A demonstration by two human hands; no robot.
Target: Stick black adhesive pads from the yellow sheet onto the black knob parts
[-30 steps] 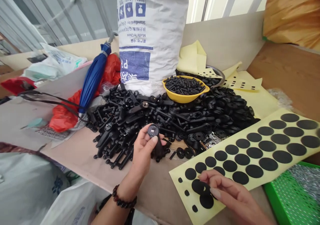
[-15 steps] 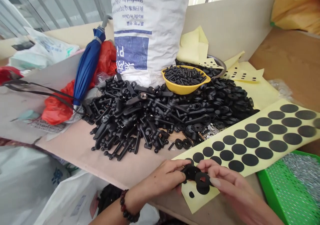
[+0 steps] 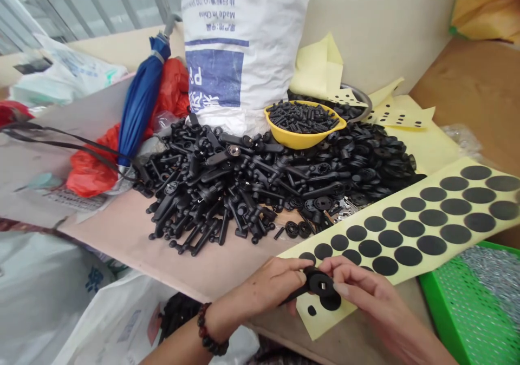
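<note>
My left hand (image 3: 266,286), a beaded bracelet at its wrist, is closed around a black plastic crank arm (image 3: 299,293) with a round head. Over that head lies a black ring-shaped sticker (image 3: 314,285), and a bit of metal shows through its hole. The thumb and fingers of my right hand (image 3: 363,292) pinch the sticker's right edge. Below both hands is a pale yellow backing piece (image 3: 312,326) with a small black dot and a larger black disc (image 3: 331,301) on it. Just beyond, a long yellow sheet (image 3: 400,267) carries rows of black round stickers.
A heap of black plastic arms (image 3: 227,175) covers the table's middle. Behind it stand a yellow bowl (image 3: 298,138) of black screw-like pieces and a white sack (image 3: 260,40). A blue umbrella (image 3: 140,102) leans at left. A green basket (image 3: 450,311) of small metal parts is at right.
My right hand has brought the ring sticker left onto the crank arm's round head; before, it was held beside and below it. The left hand has tilted the arm.
</note>
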